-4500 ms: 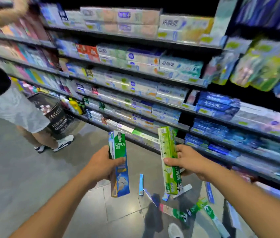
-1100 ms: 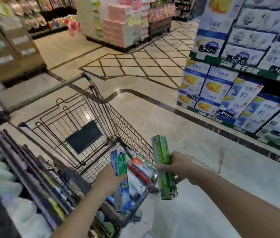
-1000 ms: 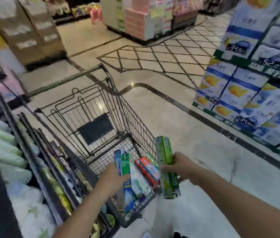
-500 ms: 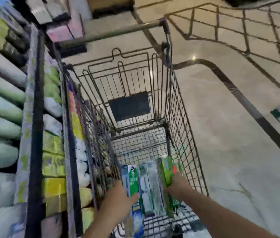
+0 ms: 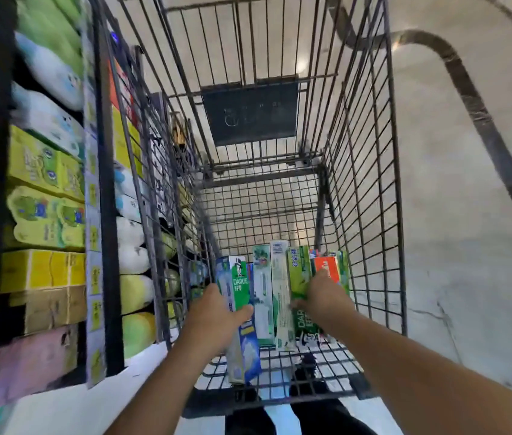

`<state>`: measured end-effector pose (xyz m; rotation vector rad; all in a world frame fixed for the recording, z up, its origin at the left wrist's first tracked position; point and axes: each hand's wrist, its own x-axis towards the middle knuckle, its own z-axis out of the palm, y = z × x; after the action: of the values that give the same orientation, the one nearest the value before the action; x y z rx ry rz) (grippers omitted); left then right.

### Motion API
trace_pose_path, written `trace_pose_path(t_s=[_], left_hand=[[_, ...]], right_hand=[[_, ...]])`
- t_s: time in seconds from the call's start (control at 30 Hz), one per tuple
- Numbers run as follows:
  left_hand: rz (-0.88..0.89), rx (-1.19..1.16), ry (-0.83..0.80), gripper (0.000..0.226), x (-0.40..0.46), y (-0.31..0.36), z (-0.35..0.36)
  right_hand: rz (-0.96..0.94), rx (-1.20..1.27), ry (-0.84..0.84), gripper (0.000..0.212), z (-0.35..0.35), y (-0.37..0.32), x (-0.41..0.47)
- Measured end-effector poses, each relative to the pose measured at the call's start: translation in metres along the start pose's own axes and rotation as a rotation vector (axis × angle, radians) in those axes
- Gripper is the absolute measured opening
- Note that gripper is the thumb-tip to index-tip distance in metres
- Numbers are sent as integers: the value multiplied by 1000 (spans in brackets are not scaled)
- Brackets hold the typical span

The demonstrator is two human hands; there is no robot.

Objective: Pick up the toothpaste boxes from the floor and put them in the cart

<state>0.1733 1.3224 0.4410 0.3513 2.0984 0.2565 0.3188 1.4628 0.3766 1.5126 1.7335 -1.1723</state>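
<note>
Inside a wire-mesh cart [image 5: 370, 196], the left hand [image 5: 213, 318] grips a long green-and-blue cardboard box [image 5: 238, 296] and the right hand [image 5: 323, 301] a green box [image 5: 299, 274], both lying lengthwise, pointing away.

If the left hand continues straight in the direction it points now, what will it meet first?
Probably the cart's wire floor. The left hand grips the Darlie box, pointing forward and down into the cart, left of the boxes already lying there. Depth is unclear.
</note>
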Motion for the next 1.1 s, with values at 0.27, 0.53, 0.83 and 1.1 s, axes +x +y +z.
trace_pose_path(t_s=[0.27, 0.53, 0.83, 1.1], left_hand=[[88, 200, -30, 76, 36, 49, 49], [96, 465, 25, 78, 61, 65, 91], [97, 522, 75, 67, 44, 59, 59], [150, 297, -103, 53, -74, 39, -52]], right_hand=[[-31, -12, 102, 51, -27, 19, -5], [-77, 86, 111, 45, -41, 41, -3], [-177, -30, 38, 38, -53, 36, -32], [-376, -119, 8, 44, -90, -2, -116]])
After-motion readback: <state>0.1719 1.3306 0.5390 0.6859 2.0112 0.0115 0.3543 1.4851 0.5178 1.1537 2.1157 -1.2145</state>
